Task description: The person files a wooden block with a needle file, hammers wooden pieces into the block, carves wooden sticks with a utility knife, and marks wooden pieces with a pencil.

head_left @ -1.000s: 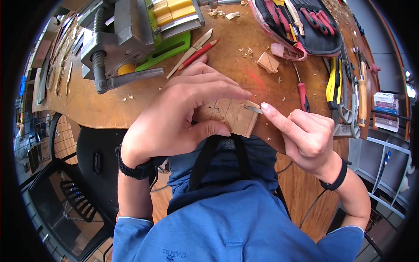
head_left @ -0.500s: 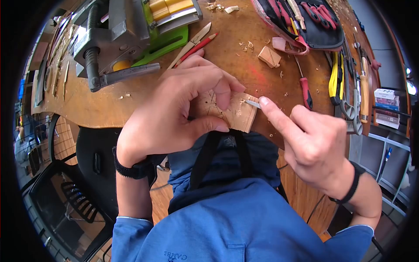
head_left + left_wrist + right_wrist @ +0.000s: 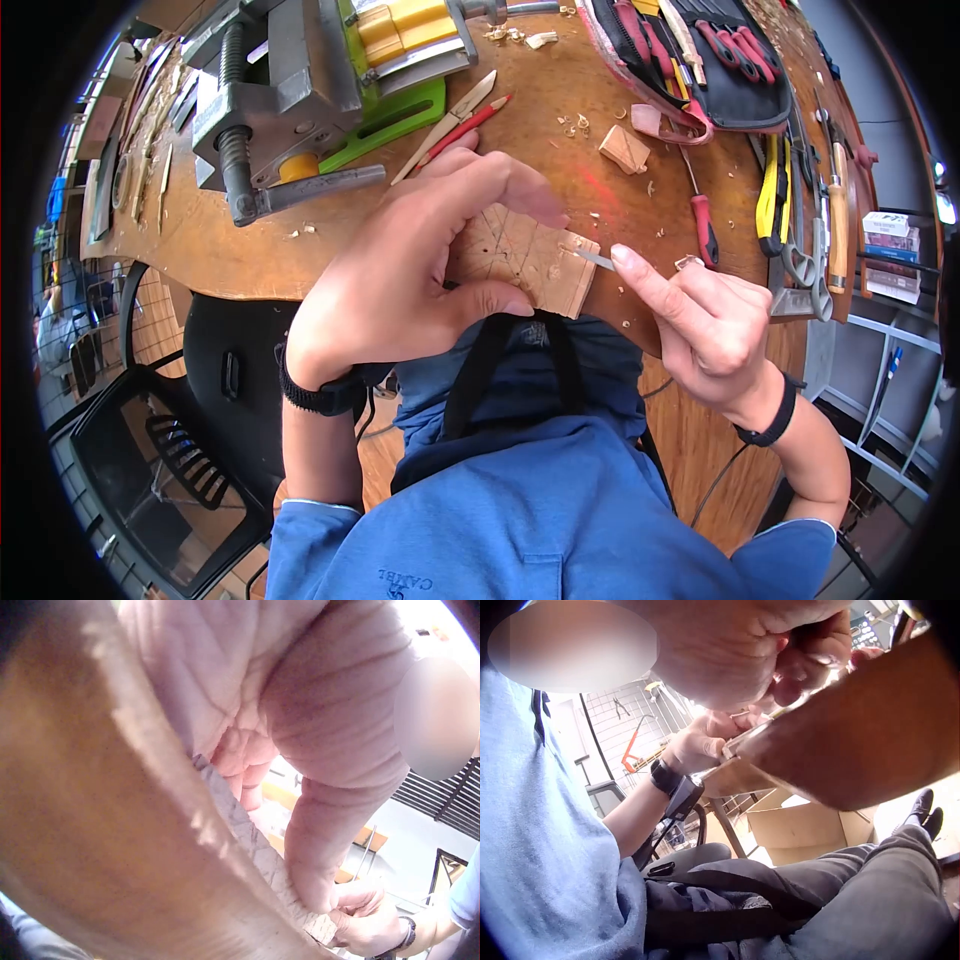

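In the head view, my left hand point(image 3: 410, 260) holds a small flat wooden block point(image 3: 525, 265) at the bench's front edge, its thumb along the near side and its fingers arched over the far side. Pencil lines and small dark dots mark the block's top face. My right hand point(image 3: 710, 330) grips a carving knife, its handle hidden in the curled fingers. The index finger lies extended along the thin blade point(image 3: 597, 259), whose tip meets a small cut near the block's right end. In the right wrist view, the left hand point(image 3: 697, 746) shows beyond the bench edge.
A metal vise point(image 3: 290, 90) stands at the back left, beside a red pencil point(image 3: 465, 130) and a pale wooden strip point(image 3: 440, 130). Further right lie a wood offcut point(image 3: 624, 150), a red-handled screwdriver point(image 3: 704, 225), an open tool case point(image 3: 740, 80) and scattered shavings.
The left index finger bent down over the block half a second ago and is now raised again. My right hand has drawn in from its more spread wrist position; the blade stays near the same cut.
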The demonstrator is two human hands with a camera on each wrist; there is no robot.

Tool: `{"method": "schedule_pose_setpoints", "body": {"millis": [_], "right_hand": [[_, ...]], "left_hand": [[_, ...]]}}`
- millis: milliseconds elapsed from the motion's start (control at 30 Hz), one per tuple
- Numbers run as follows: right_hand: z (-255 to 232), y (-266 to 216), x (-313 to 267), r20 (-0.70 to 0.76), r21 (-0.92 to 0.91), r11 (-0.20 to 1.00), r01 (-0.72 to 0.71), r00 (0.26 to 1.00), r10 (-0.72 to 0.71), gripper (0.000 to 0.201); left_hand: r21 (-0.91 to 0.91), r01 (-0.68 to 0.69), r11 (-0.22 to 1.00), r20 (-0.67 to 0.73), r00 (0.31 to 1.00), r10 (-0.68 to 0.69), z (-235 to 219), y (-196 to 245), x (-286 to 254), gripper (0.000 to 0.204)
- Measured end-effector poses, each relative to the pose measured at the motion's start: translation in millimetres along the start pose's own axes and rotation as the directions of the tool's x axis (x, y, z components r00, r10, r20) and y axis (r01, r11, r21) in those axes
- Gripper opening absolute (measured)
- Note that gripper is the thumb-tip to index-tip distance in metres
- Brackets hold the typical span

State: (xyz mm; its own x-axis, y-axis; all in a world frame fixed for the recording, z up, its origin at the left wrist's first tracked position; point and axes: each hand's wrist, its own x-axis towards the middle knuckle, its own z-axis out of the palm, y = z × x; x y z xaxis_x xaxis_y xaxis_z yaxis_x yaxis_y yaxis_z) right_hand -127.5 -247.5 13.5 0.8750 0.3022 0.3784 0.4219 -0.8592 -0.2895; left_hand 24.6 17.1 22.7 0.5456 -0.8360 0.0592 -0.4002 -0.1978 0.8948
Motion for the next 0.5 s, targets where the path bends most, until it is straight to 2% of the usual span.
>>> {"method": "schedule_pose_setpoints", "body": {"millis": [67,133,167,233,300,333,400,467,500], "right_hand": [[-11,-6,5,0.042,-0.043,0.999,-0.002,0.999,0.004,0.067],[-27,-16,16,0.172,-0.170,0.985,0.017,0.985,0.013,0.058],[-35,-22,22,0.171,-0.171,0.985,0.013,0.985,0.016,0.058],[-43,-34,33,0.268,-0.312,0.949,0.037,0.962,0.050,0.051],[-40,-43,36,0.262,-0.335,0.942,0.028,0.963,0.065,0.058],[-39,-45,37,0.261,-0.356,0.934,0.026,0.963,0.072,0.065],[-39,-43,35,0.269,-0.337,0.942,0.010,0.959,0.086,0.066],[-37,-38,30,0.311,-0.170,0.976,-0.137,0.932,0.185,0.068],[-37,-37,29,0.322,-0.129,0.979,-0.155,0.927,0.189,0.070]], "left_hand": [[0.080,-0.064,0.995,0.012,0.998,0.063,-1,-1,0,0.063],[0.056,-0.079,0.995,0.013,0.997,0.078,-1,-3,1,0.066],[0.032,-0.095,0.995,0.013,0.995,0.095,0,-4,1,0.070],[0.005,-0.096,0.995,0.012,0.995,0.096,1,-8,1,0.073],[-0.023,-0.099,0.995,0.012,0.995,0.100,1,-7,2,0.076],[0.046,-0.097,0.994,0.016,0.995,0.096,0,-3,1,0.077],[0.112,-0.091,0.989,0.008,0.996,0.091,-1,-2,1,0.079],[-0.011,-0.044,0.999,0.004,0.999,0.044,1,-6,-1,0.079],[-0.013,-0.038,0.999,-0.002,0.999,0.038,2,-7,-1,0.079]]}}
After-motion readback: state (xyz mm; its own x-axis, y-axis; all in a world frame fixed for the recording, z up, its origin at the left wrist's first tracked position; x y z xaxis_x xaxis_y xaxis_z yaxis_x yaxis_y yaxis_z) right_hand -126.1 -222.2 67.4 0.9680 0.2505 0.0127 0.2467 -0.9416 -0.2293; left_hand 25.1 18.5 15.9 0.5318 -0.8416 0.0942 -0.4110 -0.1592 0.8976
